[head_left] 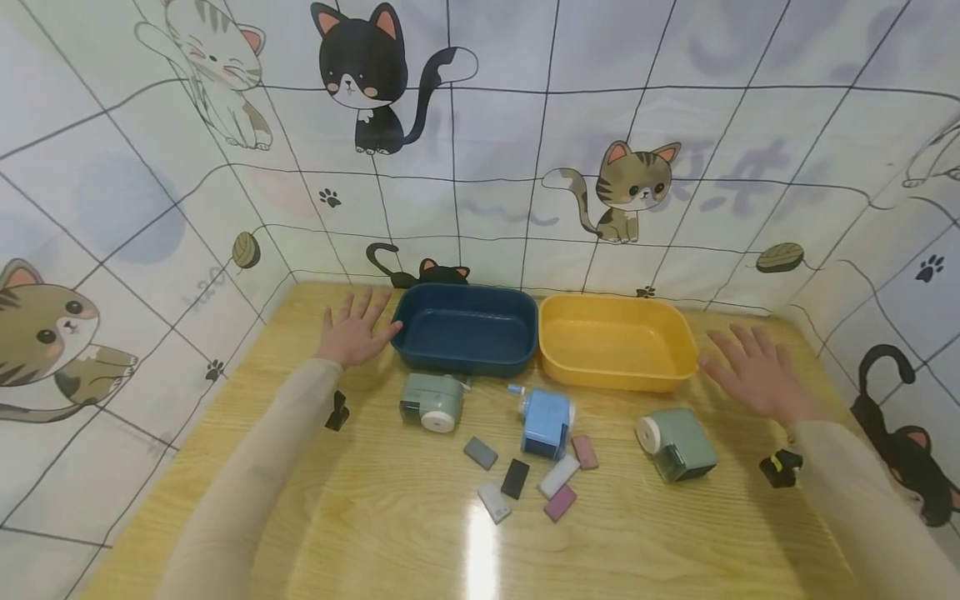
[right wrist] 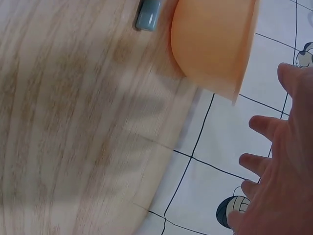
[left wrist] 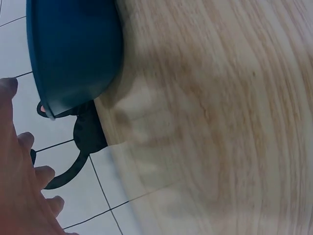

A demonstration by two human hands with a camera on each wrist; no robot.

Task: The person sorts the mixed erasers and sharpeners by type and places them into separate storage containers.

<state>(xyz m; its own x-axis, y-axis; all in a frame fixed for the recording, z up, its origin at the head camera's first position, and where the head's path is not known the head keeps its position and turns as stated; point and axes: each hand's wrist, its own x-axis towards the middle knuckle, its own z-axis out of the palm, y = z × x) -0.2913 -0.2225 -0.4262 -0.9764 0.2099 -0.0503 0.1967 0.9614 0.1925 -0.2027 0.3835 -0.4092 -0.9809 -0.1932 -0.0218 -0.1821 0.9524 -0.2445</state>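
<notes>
My left hand [head_left: 356, 333] is spread, palm down, at the left end of a dark blue bin [head_left: 465, 364], its thumb overlapping the rim in the head view. Fingers spread, my right hand [head_left: 761, 375] hovers by the right end of a yellow bin [head_left: 615, 378]. Neither hand holds anything. One green crank pencil sharpener [head_left: 431, 400] sits before the blue bin, and a second green sharpener [head_left: 678, 446] is nearest my right hand. Between them stands a light blue sharpener [head_left: 546, 421] with its crank to the left.
Several erasers lie in front of the blue sharpener: a grey eraser [head_left: 480, 452], a black eraser [head_left: 515, 479], white ones [head_left: 558, 476] and pinkish ones [head_left: 560, 503]. A cat-print cloth [head_left: 495, 208] walls the wooden table [head_left: 375, 533] at the back and sides.
</notes>
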